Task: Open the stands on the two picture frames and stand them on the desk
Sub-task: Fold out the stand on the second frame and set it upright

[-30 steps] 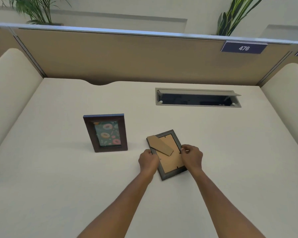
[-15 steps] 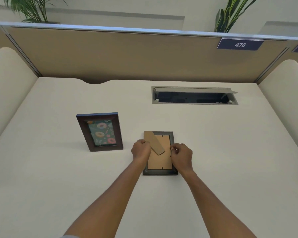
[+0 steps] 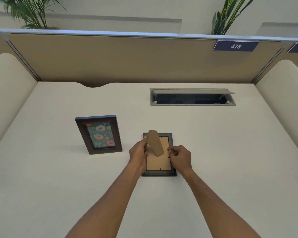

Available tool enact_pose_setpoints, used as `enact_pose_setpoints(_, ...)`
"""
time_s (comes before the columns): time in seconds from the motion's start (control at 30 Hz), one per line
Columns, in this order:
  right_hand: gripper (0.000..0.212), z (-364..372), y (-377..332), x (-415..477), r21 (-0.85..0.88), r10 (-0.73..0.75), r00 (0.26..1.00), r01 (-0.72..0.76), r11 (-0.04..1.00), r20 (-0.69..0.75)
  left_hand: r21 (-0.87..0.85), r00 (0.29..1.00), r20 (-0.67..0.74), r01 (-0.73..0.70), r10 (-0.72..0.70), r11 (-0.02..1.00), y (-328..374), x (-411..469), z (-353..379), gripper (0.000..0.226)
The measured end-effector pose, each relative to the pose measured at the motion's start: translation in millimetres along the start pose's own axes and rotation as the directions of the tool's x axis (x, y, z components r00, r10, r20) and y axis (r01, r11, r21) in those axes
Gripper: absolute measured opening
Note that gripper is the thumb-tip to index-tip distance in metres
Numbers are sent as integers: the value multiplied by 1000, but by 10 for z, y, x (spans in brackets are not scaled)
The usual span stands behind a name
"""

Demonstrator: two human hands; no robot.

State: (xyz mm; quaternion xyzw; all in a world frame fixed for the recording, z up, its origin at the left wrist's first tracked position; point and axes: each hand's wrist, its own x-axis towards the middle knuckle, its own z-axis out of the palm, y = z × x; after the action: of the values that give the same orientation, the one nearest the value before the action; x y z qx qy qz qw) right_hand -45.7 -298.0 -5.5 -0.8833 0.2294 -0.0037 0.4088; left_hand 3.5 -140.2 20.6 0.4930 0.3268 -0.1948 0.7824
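Frame [image 3: 169, 140] face-down, tapered cardboard stand [image 3: 155, 143] raised

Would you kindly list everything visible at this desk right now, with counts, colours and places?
Brown picture frame: 1, dark brown with a doughnut print, standing on the desk, left of centre.
Black picture frame: 1, black, face down at centre, tan backing up.
Stand: 1, tan, lifted off the backing.
Desk: 1, cream.
Cable hatch: 1, grey, lid raised, far right of the desk.
Partition: 1, tan, behind the desk.
Number sign: 1 in full, navy, reads 476.
Plants: 2, green, beyond the partition.
Left hand: at the frame's left edge.
Right hand: at its right edge.
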Motion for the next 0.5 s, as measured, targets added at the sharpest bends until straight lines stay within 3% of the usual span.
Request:
enact_pose_setpoints(0.13,31,10,-4,-15,-9,5,1000,-5,1000,-6,-42,997,72,8,-5,999,7,-32,-39,6)
enact_pose_setpoints(0.27,29,4,-17,-26,8,23,1000,-23,1000,3,-35,999,49,11,-9,999,38,-26,-63,9)
enact_pose_setpoints(0.5,24,-76,2,-160,71,86,990,-78,994,-108,128,997,-9,-71,73,989,66,-39,-227,9)
